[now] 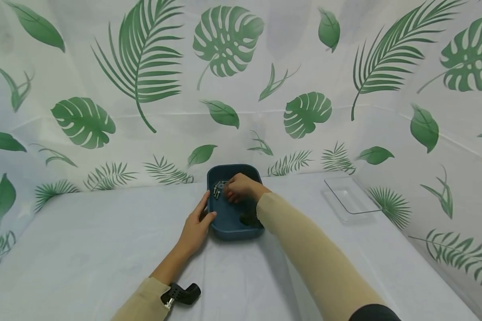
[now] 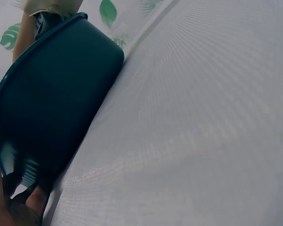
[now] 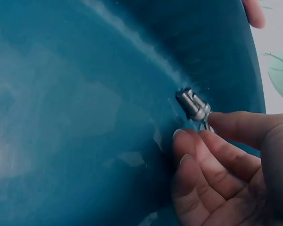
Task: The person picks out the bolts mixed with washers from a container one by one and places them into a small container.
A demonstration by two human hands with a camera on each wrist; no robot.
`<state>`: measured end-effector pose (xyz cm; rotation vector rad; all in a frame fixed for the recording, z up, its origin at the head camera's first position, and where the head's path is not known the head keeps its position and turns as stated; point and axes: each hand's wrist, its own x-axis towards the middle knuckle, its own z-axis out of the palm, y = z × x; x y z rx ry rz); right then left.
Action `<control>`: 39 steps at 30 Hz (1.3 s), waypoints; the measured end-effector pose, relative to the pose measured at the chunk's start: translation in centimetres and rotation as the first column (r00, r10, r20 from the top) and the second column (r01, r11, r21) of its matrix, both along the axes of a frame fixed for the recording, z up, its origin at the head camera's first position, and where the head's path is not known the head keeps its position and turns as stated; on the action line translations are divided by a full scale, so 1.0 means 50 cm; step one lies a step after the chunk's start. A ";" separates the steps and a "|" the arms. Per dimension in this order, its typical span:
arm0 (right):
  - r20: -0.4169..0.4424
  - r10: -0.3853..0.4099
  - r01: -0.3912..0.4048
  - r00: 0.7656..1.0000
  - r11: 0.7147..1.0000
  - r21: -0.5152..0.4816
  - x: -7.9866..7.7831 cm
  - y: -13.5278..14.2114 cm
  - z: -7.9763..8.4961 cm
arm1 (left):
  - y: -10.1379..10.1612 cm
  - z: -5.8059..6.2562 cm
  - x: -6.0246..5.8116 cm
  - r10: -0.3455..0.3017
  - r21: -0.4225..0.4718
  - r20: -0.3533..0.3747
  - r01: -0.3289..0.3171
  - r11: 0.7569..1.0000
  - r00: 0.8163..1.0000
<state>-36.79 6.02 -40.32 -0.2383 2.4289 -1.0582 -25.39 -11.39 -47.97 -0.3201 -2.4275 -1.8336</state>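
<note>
A dark blue plastic bin [image 1: 234,234] stands on the white-covered table, with several metal bolts [image 1: 216,190] lying together near its left inner wall. My left hand [image 1: 194,229] rests against the bin's left side, thumb and forefinger spread apart along the rim. Some of its lower fingers show dimly by the bin's outer wall in the left wrist view. Reaching in from the right, my right hand [image 1: 243,187] has its fingers bent beside the bolts. In the right wrist view its thumb touches the metal hardware [image 3: 193,104]; whether a piece is pinched there cannot be told.
A clear, shallow transparent container [image 1: 349,196] sits at the table's right side. Behind the bin rises a white backdrop [image 1: 265,116] printed with green leaves. White cloth [image 1: 104,249] covers the table. A dark device [image 1: 182,294] is strapped to the left wrist.
</note>
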 end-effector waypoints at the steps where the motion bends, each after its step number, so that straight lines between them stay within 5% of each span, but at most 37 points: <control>1: -0.002 -0.007 0.007 1.000 1.000 -0.006 -0.001 -0.003 -0.002 | 0.000 0.001 0.000 0.003 0.002 -0.001 -0.003 1.000 1.000; 14: -0.127 -0.068 0.070 0.990 0.998 0.010 -0.009 -0.028 -0.036 | 0.003 -0.006 -0.003 -0.009 0.024 0.017 0.009 1.000 1.000; 23: -0.095 -0.099 0.096 0.990 0.995 -0.038 -0.010 -0.028 -0.030 | 0.001 -0.005 -0.003 0.013 0.010 0.017 -0.013 1.000 1.000; 34: -0.006 0.027 -0.027 1.000 1.000 -0.001 -0.002 -0.026 -0.009 | 0.000 -0.005 -0.003 0.011 0.009 0.009 -0.011 1.000 1.000; 39: -0.050 0.118 -0.114 0.992 0.990 0.078 -0.005 -0.027 -0.010 | 0.000 -0.004 -0.002 0.008 0.001 0.006 -0.008 1.000 1.000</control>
